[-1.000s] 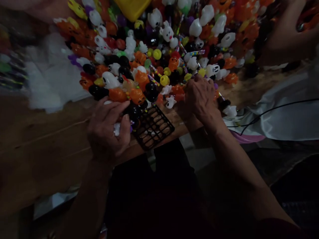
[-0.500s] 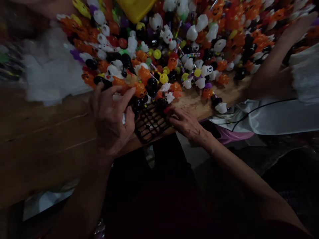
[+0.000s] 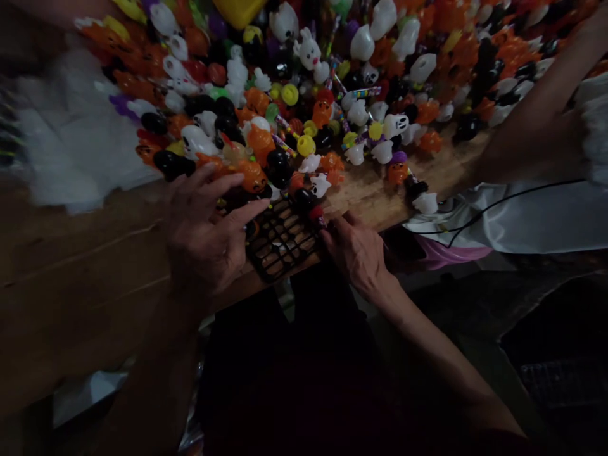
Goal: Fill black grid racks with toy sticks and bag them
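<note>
A red-and-black toy point(image 3: 315, 213) lies near mid-frame, its lower end pinched by the right hand point(image 3: 360, 252). Just left is the black grid point(image 3: 281, 243); beyond that, the left hand point(image 3: 203, 233) has its fingers spread beside an orange toy point(image 3: 253, 177). Toys point(image 3: 362, 43) heap across the top.

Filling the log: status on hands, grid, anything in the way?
Right hand holding red-ended stick. Left hand beside grid, grip unclear. Toys crowd grid's far edge.
</note>
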Available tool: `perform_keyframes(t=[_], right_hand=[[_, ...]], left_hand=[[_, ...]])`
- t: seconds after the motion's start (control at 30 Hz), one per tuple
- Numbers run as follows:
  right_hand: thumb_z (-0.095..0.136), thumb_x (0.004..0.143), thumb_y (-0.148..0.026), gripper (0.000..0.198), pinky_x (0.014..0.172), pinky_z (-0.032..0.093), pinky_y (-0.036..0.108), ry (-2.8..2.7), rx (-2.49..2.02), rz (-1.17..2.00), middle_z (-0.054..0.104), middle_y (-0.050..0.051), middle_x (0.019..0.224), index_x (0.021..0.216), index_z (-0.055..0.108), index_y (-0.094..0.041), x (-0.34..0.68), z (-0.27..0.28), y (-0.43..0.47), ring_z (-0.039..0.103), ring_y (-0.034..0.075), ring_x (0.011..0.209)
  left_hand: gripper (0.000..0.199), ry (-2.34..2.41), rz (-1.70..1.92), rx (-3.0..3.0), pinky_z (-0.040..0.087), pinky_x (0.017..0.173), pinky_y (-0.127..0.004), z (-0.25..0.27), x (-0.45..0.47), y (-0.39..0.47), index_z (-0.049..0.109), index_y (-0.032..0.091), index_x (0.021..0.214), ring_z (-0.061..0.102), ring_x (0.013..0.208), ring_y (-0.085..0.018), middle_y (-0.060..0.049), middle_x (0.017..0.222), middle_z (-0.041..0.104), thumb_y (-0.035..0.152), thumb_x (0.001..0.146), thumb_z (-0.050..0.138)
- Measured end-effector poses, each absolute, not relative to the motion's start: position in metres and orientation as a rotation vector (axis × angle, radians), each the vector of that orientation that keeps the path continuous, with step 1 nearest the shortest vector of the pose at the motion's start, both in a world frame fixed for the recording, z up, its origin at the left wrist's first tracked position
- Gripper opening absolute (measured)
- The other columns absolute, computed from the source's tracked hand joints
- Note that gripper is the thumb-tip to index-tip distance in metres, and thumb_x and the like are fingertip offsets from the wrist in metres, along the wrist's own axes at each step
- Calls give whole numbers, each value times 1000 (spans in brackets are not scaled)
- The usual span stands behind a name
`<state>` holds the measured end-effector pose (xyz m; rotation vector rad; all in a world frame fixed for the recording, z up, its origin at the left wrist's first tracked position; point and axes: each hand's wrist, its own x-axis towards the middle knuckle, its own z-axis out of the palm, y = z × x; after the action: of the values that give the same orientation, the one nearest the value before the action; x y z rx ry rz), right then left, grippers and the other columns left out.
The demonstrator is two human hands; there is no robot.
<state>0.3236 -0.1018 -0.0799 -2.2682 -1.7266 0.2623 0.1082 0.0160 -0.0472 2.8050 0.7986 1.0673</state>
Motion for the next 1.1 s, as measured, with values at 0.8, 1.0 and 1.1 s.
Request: perform_keyframes(t=[0.8,1.0,1.1], right_hand=[[67,87,-42,26,70,50,27,-1173,-1613,879,70,4,87,96,71,-18,332,-84,-95,62,16,79],[71,84,-42,24,75,52,28,-1093,-1465,986,71,3,90,93,72,-20,329,-87,-85,64,16,84],[69,86,-44,24,76,53,29,-1058,-1440,1021,70,2,86,91,72,-20,328,-90,-83,64,15,80]], left_hand=[[34,1069,1007,2552,37,126,-54,-49,107,21,71,30,121,52,138,-30,-6,116,69,27,95,50],[32,966,1110,2562,39,123,-57,-54,107,23,71,25,120,55,135,-33,-9,112,69,25,94,54],[32,976,1124,2565,39,123,-58,-54,106,22,71,26,121,54,137,-32,-7,112,70,25,94,53]])
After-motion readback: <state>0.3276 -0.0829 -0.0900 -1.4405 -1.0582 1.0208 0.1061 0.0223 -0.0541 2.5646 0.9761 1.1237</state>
